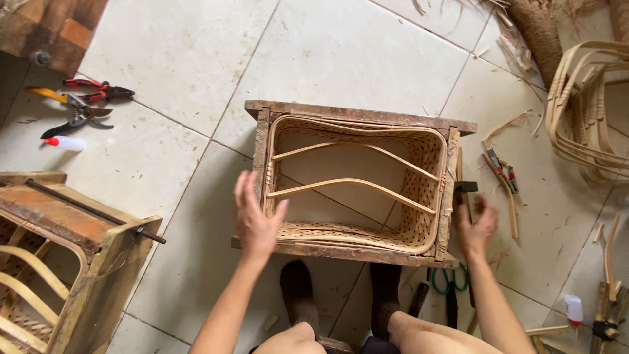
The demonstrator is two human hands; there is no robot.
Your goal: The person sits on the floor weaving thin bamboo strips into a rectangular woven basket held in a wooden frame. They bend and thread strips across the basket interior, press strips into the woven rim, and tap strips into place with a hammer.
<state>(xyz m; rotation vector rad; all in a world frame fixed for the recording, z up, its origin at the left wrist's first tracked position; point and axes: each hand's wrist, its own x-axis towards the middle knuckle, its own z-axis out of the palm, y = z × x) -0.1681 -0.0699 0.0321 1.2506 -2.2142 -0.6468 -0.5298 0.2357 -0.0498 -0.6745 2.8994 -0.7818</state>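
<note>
A woven rattan basket (426, 157) sits inside a rough wooden frame mould (357, 115) on the tiled floor, with two bent rattan strips (347, 185) across its opening. My left hand (254, 219) is spread flat against the frame's left side, fingers apart. On the right side, my right hand (477, 226) hovers beside the frame, fingers loosely curled, near a dark hammer head (466, 187). It grips nothing that I can see. My two feet (298, 288) in dark socks rest just below the frame.
Pliers and cutters (82, 105) and a small white bottle (64, 143) lie at upper left. A second wooden mould with a basket (98, 262) stands at lower left. Bent rattan hoops (590, 111) pile at right. Scissors (449, 282), cutters (503, 172) and scraps lie nearby.
</note>
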